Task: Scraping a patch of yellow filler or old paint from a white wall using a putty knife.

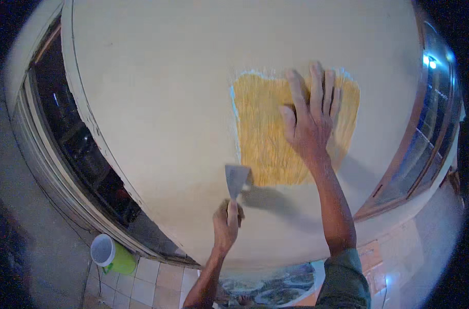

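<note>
A putty knife [237, 180] with a wide grey blade is gripped by its handle in my left hand [226, 224]. Its blade points up, near the lower left corner of a yellow-orange patch [265, 134] on a pale wall [157, 103]. The patch is streaked, with whitish-blue ragged edges along its top and left side. Over the patch's upper right part lies my right hand [314, 121], fingers stretched and spread, slightly blurred. Dark shade shows between its thumb and forefinger; whether anything is under the palm cannot be made out.
Windows [75, 129] with dark panes flank the wall on the left, and a brown-framed glass window [419, 144] stands on the right. A green and white bucket [113, 254] is on the tiled floor [147, 273] at lower left. A patterned grey-green surface [268, 286] shows between my arms.
</note>
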### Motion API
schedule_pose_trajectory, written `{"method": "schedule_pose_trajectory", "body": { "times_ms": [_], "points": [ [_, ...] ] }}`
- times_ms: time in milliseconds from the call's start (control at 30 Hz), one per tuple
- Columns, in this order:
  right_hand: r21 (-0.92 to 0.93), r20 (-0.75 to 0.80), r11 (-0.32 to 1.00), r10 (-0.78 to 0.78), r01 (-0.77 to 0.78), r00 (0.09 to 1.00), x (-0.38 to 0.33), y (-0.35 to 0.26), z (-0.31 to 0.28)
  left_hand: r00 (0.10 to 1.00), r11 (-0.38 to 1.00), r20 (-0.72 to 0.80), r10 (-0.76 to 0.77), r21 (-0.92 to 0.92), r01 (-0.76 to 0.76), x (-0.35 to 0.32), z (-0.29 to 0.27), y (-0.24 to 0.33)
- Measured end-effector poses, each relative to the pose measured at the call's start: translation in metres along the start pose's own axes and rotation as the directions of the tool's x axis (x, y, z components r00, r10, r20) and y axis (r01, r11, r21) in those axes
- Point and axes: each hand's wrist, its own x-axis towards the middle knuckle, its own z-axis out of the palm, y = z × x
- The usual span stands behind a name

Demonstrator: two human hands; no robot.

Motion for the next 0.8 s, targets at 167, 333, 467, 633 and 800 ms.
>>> {"method": "schedule_pose_trajectory", "body": {
  "times_ms": [167,333,467,633,800],
  "points": [
    [0.014,0.005,0.999,0.029,-0.029,1.0,-0.02,0.007,0.005,0.98,0.971,-0.073,-0.186,-0.167,0.172,-0.031,0.013,-0.014],
    [0.015,0.049,0.998,-0.058,0.057,0.997,-0.015,0.024,0.001,0.995,0.995,-0.054,-0.087,-0.052,0.084,0.012,0.016,0.042],
    [0.016,0.042,0.992,-0.126,0.125,0.991,-0.014,0.03,-0.002,0.998,0.997,-0.043,-0.051,0.058,0.054,0.018,0.013,0.03],
    [0.062,-0.062,0.993,-0.098,0.101,0.993,-0.015,0.025,0.0,0.987,0.984,-0.045,-0.152,0.093,0.155,-0.023,0.002,-0.012],
    [0.025,-0.091,0.994,-0.101,0.104,0.991,-0.018,0.028,-0.001,0.952,0.948,0.028,-0.306,-0.083,0.307,-0.035,0.013,0.017]
  ]
}}
